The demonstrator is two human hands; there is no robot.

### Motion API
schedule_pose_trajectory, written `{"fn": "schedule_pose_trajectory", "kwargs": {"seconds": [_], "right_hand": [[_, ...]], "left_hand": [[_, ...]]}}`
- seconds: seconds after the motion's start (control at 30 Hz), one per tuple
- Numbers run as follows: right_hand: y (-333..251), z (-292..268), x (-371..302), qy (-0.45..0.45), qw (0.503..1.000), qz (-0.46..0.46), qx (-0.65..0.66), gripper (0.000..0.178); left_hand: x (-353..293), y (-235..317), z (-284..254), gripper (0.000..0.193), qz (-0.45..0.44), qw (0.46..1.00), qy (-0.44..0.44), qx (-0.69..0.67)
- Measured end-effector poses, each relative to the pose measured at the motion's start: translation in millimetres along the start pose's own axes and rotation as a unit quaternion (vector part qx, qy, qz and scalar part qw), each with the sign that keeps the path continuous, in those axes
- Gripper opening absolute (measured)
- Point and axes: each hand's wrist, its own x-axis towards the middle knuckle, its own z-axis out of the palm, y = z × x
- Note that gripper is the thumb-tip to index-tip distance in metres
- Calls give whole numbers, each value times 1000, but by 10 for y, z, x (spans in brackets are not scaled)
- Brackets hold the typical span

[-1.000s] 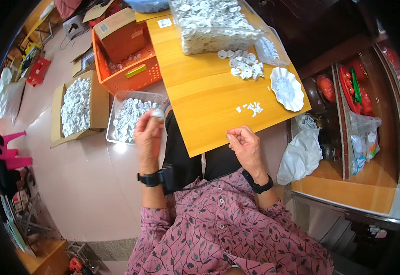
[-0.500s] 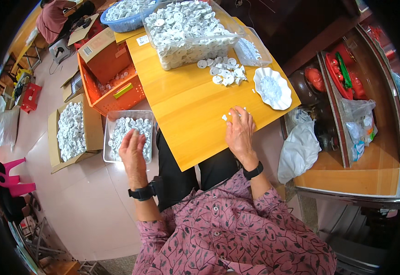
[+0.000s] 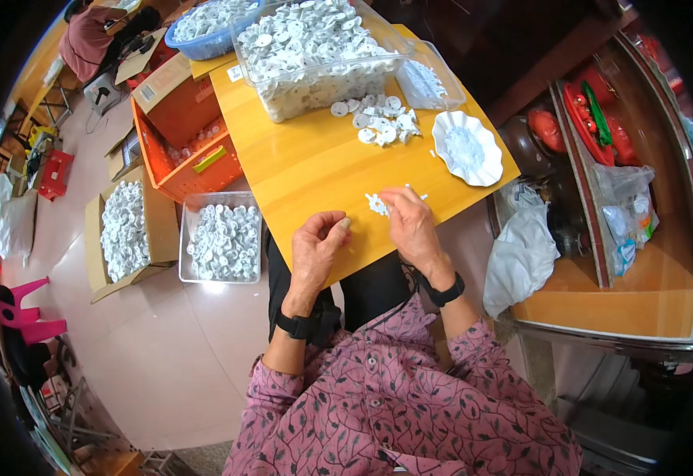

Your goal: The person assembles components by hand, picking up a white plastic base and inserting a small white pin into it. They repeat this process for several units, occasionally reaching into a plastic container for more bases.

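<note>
My left hand point(image 3: 314, 247) is over the near edge of the yellow wooden table point(image 3: 299, 174), thumb and forefinger pinched together. Whatever lies between them is too small to make out. Beside it, my right hand point(image 3: 415, 230) has its fingertips closed at a small cluster of white plastic bits point(image 3: 377, 204); its fingers cover part of the cluster. Farther back lies a loose pile of round white plastic parts point(image 3: 386, 120). A white scalloped dish point(image 3: 485, 170) with small pale pieces in it stands at the table's right side.
A clear bin point(image 3: 314, 78) heaped with white parts fills the table's back, beside a blue basin point(image 3: 207, 47) and a clear tray point(image 3: 448, 98). On the floor at left are a clear tub point(image 3: 188, 262), a cardboard box point(image 3: 164, 230) and an orange crate point(image 3: 199, 178). A person sits far left.
My left hand has moved from above the floor tub rightward to the table. My right hand's fingers have drawn in at the small white bits, and more of these show now.
</note>
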Motion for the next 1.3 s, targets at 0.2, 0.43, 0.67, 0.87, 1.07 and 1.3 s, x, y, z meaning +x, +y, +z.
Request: {"fn": "schedule_pose_trajectory", "kwargs": {"seconds": [0.2, 0.43, 0.67, 0.87, 1.07, 1.3], "right_hand": [[87, -74, 524, 16, 987, -21, -161, 54], [328, -118, 1138, -83, 953, 110, -270, 75], [461, -50, 1162, -170, 965, 22, -197, 63], [161, 66, 860, -166, 971, -55, -164, 57], [-95, 137, 675, -195, 971, -89, -106, 50], [-183, 121, 564, -174, 975, -139, 9, 47]], "left_hand": [[-9, -148, -24, 21, 31, 998, 38, 36], [-18, -139, -45, 21, 39, 999, 25, 8], [-27, -123, -53, 21, 29, 999, 28, -2], [-8, -160, -69, 18, 28, 999, 33, -16], [-9, -167, -26, 16, 46, 997, 56, -27], [-21, -219, 85, 24, 218, 940, 187, 183]]}}
